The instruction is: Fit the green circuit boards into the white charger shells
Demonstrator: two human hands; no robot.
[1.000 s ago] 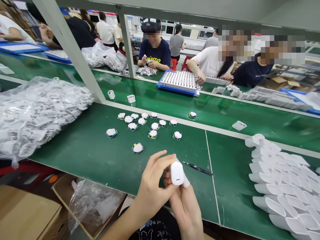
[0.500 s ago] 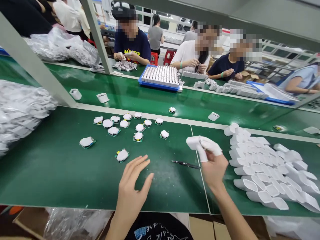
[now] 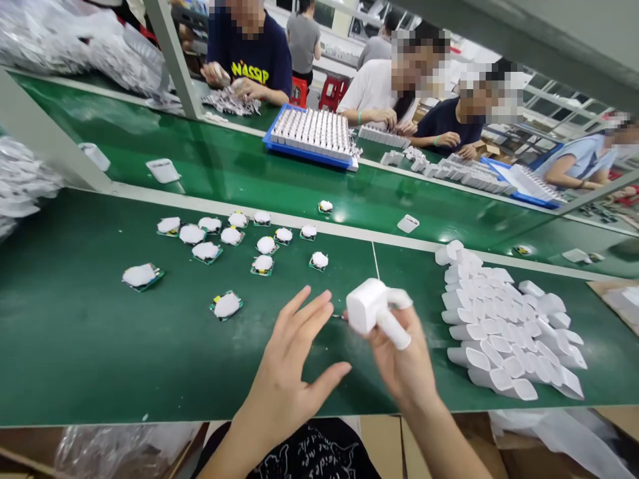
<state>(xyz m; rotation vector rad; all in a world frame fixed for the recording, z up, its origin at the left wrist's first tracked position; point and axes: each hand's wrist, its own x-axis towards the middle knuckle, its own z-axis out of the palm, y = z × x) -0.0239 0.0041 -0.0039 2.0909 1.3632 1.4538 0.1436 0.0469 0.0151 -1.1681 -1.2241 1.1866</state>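
Above the green table, my right hand (image 3: 399,346) grips a white plastic housing (image 3: 367,306); white covers sit on some of its fingers. My left hand (image 3: 299,359) is empty, fingers apart, just left of the housing and not touching it. Partly hidden behind the hands lies a pair of black tweezers (image 3: 338,317), only its tip showing. Several small circuit boards topped with white pads are spread to the left, the nearest circuit board (image 3: 227,305) beyond my left hand. To the right stand many white housings (image 3: 504,332) in packed rows.
A green conveyor belt (image 3: 239,178) runs behind the table, carrying a few white housings and boards. A slanted grey post (image 3: 54,133) rises at the left beside bagged white parts (image 3: 22,176). Across the belt, several people work near a blue tray (image 3: 309,150) of white parts.
My right hand has brought the housing left and turned it, closer to my left hand. My left hand has shifted right, still spread. The camera view has shifted too.
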